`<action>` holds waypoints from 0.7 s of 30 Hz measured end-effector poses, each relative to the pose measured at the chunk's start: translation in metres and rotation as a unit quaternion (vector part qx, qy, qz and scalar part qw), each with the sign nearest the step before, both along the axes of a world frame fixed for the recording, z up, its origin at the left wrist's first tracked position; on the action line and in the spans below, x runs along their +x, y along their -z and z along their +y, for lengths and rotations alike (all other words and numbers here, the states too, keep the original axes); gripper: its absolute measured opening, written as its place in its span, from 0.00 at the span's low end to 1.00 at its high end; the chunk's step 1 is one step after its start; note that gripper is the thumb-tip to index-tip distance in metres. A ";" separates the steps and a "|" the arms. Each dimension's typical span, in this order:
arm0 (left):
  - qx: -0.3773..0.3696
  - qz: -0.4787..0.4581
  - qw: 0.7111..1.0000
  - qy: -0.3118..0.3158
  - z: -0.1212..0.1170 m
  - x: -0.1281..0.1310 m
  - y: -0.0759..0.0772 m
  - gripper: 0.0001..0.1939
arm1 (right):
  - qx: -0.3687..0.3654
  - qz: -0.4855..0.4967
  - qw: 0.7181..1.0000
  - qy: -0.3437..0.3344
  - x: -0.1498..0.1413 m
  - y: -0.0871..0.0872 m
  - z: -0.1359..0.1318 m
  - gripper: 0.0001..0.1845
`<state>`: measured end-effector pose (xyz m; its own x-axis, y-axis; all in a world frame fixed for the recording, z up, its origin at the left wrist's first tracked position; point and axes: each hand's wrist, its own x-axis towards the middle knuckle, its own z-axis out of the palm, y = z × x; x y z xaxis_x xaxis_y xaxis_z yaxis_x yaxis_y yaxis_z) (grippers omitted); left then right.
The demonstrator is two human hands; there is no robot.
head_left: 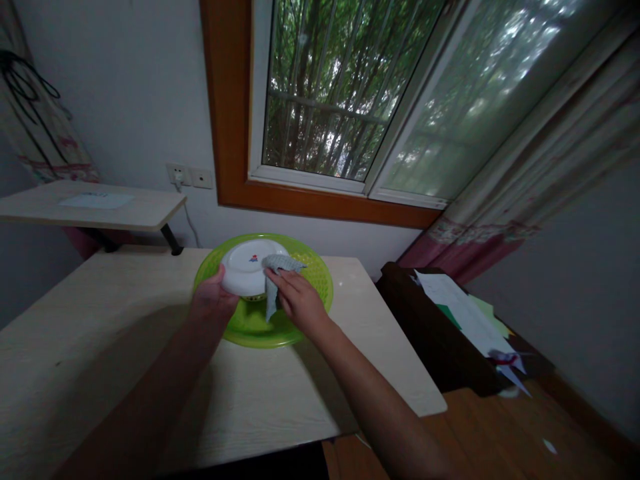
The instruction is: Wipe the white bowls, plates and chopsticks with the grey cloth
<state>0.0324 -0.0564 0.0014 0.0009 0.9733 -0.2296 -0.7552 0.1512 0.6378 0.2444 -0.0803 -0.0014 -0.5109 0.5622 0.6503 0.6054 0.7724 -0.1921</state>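
My left hand (215,293) grips the rim of a white plate (243,270), thumb on its upturned underside. A small red and blue mark shows at the middle of that underside. In my right hand (300,300) is a grey cloth (284,262), pressed against the right part of the plate and hanging down past its edge. Both hands are over a green plastic basket (320,313) with a perforated side. Beneath the plate a patterned rim peeks out; I cannot tell whether it belongs to the plate or to another dish.
The basket stands on a pale wooden table (100,300). At the left a raised shelf (145,217) carries a sheet of paper (97,200). Behind are a window (330,100) and wall sockets (190,176). Papers (465,310) lie on a dark piece of furniture (420,333) at the right.
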 end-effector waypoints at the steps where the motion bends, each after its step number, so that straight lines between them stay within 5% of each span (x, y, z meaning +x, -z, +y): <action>1: -0.024 -0.004 1.000 -0.015 0.000 -0.001 -0.001 0.27 | -0.017 0.035 0.999 0.012 0.002 0.000 0.005 0.28; 7: -0.042 -0.027 0.999 -0.010 -0.007 0.001 -0.011 0.24 | -0.108 0.196 0.973 0.048 0.009 -0.004 0.037 0.25; 13: 0.063 0.059 0.996 0.027 -0.012 0.000 -0.014 0.19 | -0.180 0.271 0.943 0.070 0.009 -0.008 0.061 0.23; 16: 0.106 0.106 0.988 0.035 -0.015 -0.002 -0.014 0.13 | -0.177 0.290 0.939 0.054 0.008 -0.013 0.065 0.23; 21: 0.175 0.181 0.965 0.078 -0.021 -0.007 -0.017 0.17 | -0.149 0.290 0.945 0.018 0.007 -0.024 0.059 0.23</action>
